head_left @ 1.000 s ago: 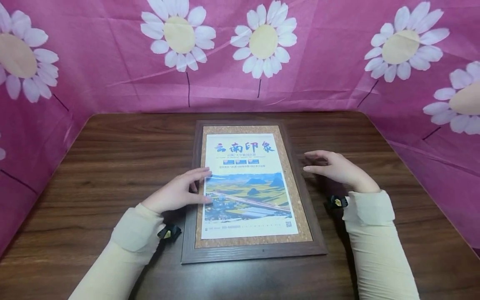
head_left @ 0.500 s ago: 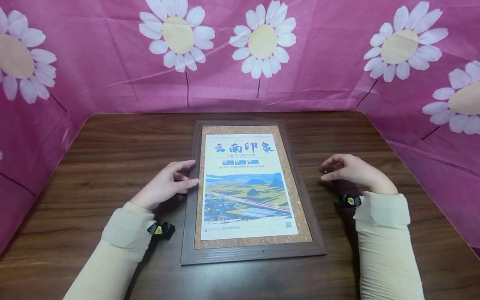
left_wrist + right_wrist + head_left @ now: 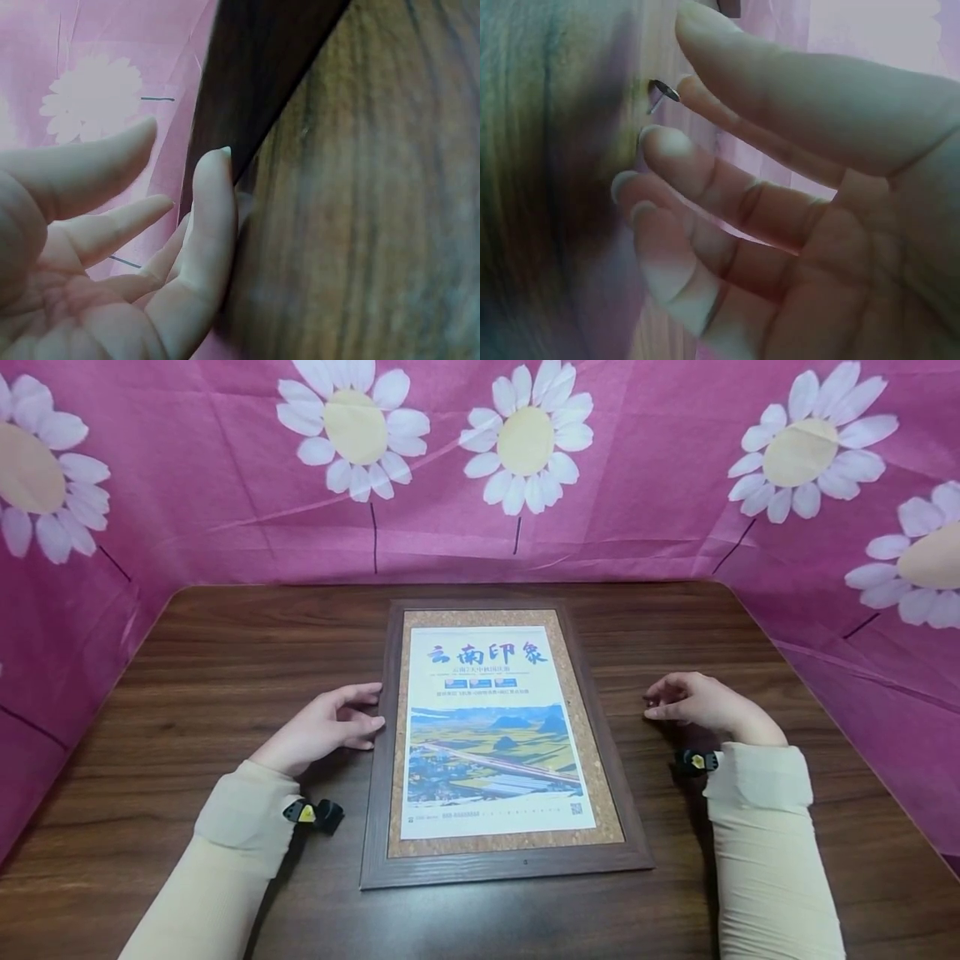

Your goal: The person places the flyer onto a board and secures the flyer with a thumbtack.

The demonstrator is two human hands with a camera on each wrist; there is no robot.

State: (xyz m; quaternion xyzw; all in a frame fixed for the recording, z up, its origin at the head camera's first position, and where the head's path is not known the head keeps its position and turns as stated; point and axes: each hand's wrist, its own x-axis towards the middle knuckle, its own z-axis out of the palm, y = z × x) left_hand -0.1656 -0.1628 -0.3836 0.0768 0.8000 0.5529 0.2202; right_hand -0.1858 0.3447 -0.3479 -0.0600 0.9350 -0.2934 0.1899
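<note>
A white poster with a landscape picture and Chinese lettering lies flat on a cork board with a dark wooden frame. My left hand is beside the frame's left side, fingers slightly bent and holding nothing. In the left wrist view one finger overlaps the dark frame side; whether it touches cannot be told. To the right of the board, my right hand is low over the table with fingers loosely bent. The right wrist view shows a metal thumbtack by its fingertips, not visibly pinched.
Around the board is a brown wood-grain table. A pink cloth with large daisies rises behind it and along both sides. Small black wrist cameras hang beneath the cuffs.
My left hand has drawn back leftward off the poster to beside the frame. My right hand has shifted right, away from the frame, then stayed nearly still. The board has not visibly moved.
</note>
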